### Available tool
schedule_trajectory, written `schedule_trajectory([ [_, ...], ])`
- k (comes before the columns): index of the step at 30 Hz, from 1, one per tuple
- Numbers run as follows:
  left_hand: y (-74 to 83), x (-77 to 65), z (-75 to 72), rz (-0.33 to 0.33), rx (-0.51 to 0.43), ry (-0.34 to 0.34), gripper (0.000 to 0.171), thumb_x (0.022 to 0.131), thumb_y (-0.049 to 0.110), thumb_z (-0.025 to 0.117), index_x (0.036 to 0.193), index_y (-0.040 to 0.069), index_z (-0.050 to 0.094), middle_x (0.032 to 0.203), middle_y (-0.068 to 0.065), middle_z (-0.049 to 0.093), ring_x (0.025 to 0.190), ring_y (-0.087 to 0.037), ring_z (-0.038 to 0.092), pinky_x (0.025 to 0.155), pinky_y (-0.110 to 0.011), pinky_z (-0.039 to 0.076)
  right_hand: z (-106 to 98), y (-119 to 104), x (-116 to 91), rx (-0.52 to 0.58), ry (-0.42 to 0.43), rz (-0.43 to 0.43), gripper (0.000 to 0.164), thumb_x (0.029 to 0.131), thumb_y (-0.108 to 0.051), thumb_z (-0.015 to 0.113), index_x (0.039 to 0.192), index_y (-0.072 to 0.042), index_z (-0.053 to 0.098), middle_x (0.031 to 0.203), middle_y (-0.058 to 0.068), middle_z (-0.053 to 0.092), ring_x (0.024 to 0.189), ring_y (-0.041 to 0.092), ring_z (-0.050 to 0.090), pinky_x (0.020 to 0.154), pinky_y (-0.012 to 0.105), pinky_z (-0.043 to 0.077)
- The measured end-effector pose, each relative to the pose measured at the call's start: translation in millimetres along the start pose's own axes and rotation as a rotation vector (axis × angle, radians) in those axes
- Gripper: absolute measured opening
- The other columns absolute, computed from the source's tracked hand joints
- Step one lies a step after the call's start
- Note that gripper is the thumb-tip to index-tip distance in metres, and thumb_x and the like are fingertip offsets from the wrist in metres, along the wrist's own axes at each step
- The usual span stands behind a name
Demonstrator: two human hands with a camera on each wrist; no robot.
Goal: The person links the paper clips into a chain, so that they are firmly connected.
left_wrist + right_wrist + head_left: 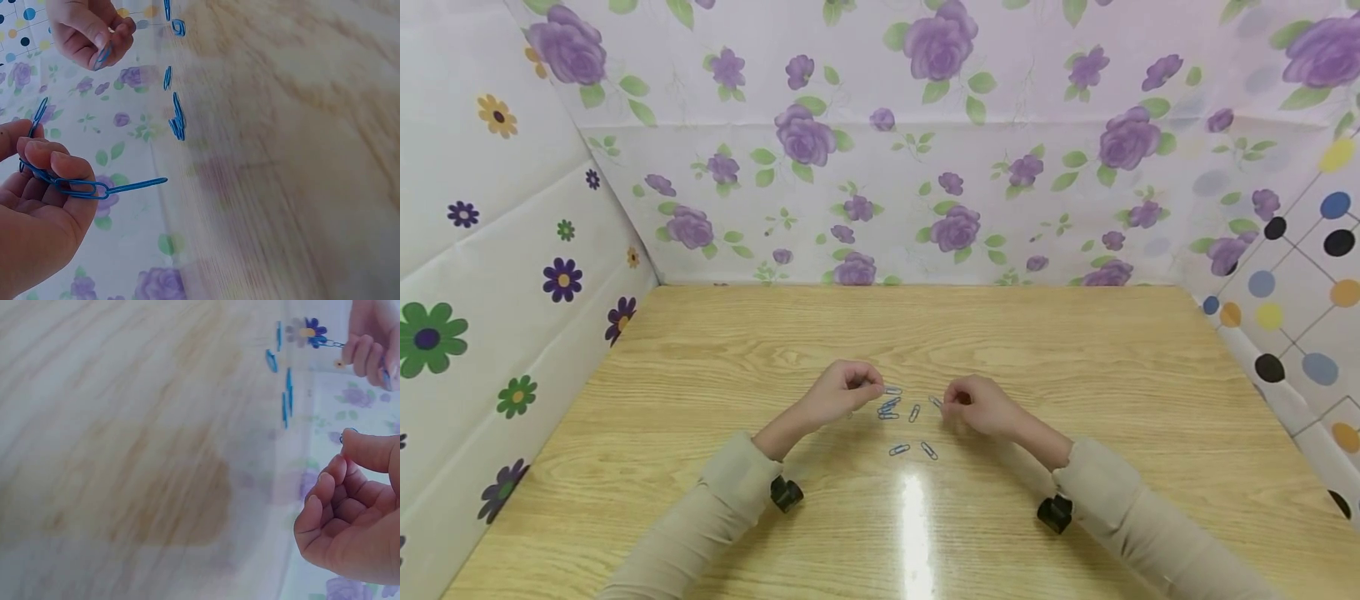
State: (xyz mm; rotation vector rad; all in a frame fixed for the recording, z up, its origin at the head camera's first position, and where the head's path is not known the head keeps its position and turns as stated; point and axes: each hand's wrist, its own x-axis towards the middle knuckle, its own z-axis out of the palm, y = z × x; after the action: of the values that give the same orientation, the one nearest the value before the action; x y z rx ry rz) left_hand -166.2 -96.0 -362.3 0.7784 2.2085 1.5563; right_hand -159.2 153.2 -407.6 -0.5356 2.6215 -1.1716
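My left hand (841, 392) holds a short chain of linked blue paper clips (87, 187). The chain runs across its curled fingers, with one clip sticking up by the thumb and another hanging past the fingers in the left wrist view. Opposite it, my right hand (987, 407) pinches a single blue paper clip (103, 57) between thumb and fingertip, apart from the chain. On the table between the hands lies a small pile of blue paper clips (889, 408). Close by are separate loose clips, one beside the pile (914, 413) and two nearer me, a left clip (899, 451) and a right clip (929, 451).
The wood-grain table (1075, 333) meets a flowered cloth (865, 167) at its back edge. Patterned cloths hang at the left and right sides. A small black camera (786, 493) sits under the left sleeve, and another black camera (1055, 514) under the right.
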Motion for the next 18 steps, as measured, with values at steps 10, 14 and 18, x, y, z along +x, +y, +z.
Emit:
schedule_trajectory([
  [10,0.5,3.4,1.5,-0.025,-0.061,0.012,0.014,0.091,-0.001,0.049,0.086,-0.009,0.059,0.056,-0.002,0.040,0.051,-0.009,0.036,0.049,-0.021,0.031,-6.4,-11.7,-2.1,0.075,0.031,-0.068,0.011,0.088,-0.009,0.059,0.078,-0.007,0.057,0.072,0.001,0.052,0.069,0.016,0.046,0.060,0.028,0.038],
  [14,1.8,4.3,2.6,-0.031,-0.072,0.018,0.014,0.091,-0.001,0.049,0.085,-0.009,0.058,0.056,-0.003,0.040,0.051,-0.009,0.036,0.050,-0.021,0.031,-5.3,-13.6,-0.4,0.105,0.033,-0.096,0.010,0.088,-0.009,0.060,0.079,-0.006,0.058,0.073,0.001,0.054,0.069,0.016,0.048,0.059,0.027,0.040],
  [18,1.5,4.9,3.4,-0.028,-0.080,0.017,0.015,0.091,-0.001,0.048,0.085,-0.010,0.058,0.055,-0.003,0.040,0.050,-0.009,0.035,0.049,-0.021,0.031,-3.5,-17.0,1.3,0.124,0.038,-0.097,0.009,0.088,-0.010,0.060,0.079,-0.007,0.059,0.074,0.000,0.054,0.069,0.016,0.049,0.059,0.027,0.041],
])
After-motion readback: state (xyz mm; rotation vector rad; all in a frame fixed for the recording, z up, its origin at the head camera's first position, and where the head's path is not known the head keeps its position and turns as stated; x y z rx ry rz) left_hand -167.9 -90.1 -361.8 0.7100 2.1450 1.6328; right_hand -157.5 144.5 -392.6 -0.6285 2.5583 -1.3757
